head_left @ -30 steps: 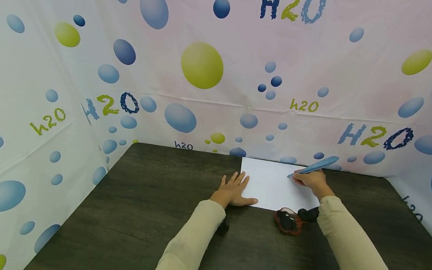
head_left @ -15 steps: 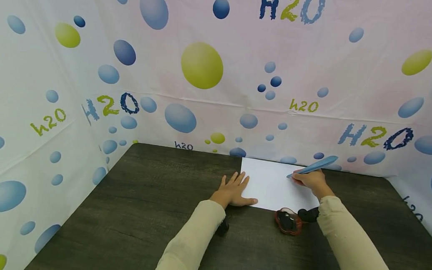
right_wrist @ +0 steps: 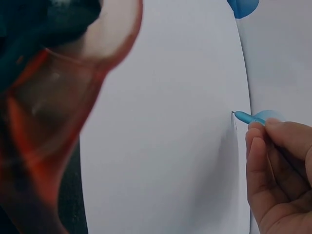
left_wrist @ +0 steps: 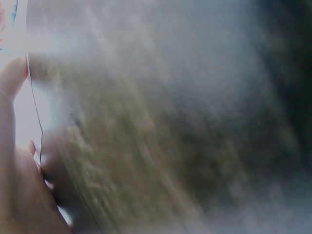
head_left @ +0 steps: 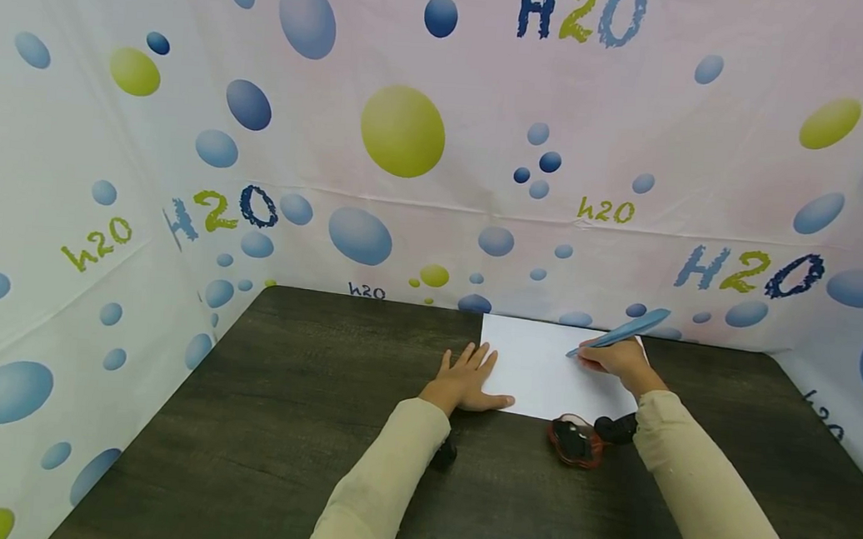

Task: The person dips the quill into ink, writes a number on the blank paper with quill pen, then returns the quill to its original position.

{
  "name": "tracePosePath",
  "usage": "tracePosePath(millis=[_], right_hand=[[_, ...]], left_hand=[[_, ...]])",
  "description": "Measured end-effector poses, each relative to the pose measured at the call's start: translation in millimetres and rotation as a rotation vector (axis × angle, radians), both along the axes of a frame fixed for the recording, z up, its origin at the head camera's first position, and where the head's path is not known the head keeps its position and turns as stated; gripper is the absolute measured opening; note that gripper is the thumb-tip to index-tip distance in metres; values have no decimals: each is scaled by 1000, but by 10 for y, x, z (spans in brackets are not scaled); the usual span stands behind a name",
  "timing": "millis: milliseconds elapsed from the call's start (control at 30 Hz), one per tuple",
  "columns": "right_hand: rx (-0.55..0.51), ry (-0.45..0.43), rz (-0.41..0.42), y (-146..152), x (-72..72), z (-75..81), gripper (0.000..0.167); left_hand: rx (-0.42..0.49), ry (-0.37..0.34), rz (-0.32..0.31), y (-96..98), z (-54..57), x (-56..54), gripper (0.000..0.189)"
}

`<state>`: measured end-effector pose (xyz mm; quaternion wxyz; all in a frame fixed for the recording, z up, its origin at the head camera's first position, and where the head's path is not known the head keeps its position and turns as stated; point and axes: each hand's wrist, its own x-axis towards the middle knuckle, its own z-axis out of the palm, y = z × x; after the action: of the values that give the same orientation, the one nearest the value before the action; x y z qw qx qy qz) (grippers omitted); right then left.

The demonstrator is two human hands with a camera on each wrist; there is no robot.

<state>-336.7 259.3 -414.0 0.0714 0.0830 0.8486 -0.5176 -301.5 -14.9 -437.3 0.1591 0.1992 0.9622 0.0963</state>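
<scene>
A white sheet of paper lies near the back edge of the dark table. My left hand rests spread out on its left edge, thumb along the front edge. In the left wrist view, part of this hand shows at the left side. My right hand pinches a light blue pen with a wide, feather-like top, tilted over the sheet's right half. In the right wrist view, the pen points its dark tip at the paper near the far edge; thumb and fingers hold it low down.
A red-rimmed, dark-centred, glassy object sits in front of the paper, close to the right wrist. It looms blurred at the left of the right wrist view. The wood-look table meets a bubble-printed cloth wall behind.
My right hand has shifted the pen slightly left and toward me across the paper. The left hand stays in place.
</scene>
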Motion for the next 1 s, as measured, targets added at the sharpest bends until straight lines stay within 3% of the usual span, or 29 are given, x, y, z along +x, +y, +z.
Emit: tracePosePath(millis=[200, 567, 1000], right_hand=[[40, 5, 76, -7, 14, 30, 36], [-14, -25, 101, -30, 44, 30, 35], [17, -13, 242, 10, 143, 60, 34]], left_hand=[[4, -4, -4, 2, -11, -20, 90], [2, -15, -4, 6, 16, -2, 90], [4, -30, 4, 5, 9, -3, 90]])
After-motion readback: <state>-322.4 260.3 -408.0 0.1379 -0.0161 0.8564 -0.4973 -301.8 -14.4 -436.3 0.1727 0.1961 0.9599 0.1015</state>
